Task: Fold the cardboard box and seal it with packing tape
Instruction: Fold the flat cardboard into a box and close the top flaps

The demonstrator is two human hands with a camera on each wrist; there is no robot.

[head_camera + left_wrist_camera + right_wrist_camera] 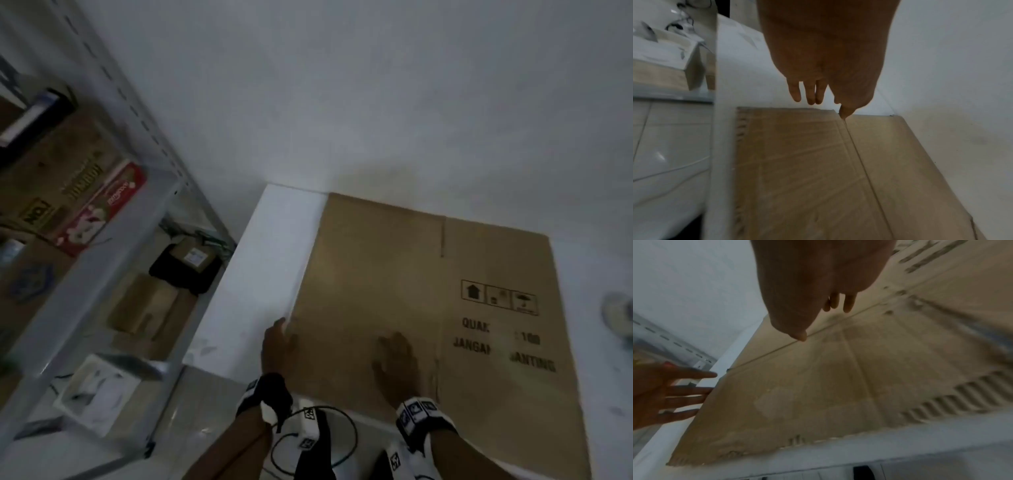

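Observation:
A flattened brown cardboard box lies flat on a white table, with black handling symbols and printed words on its right panel. My left hand sits at the box's left edge with straight fingers; its thumb tip touches that edge. My right hand lies palm down on the cardboard near the front, fingers straight. The left hand also shows in the right wrist view, fingers spread beside the box. In the left wrist view a crease runs along the box. No tape is clearly in view.
A grey metal shelving rack stands to the left, holding cardboard cartons and a black item. A white wall runs behind the table. A blurred round object sits at the table's right edge. Cables hang near my wrists.

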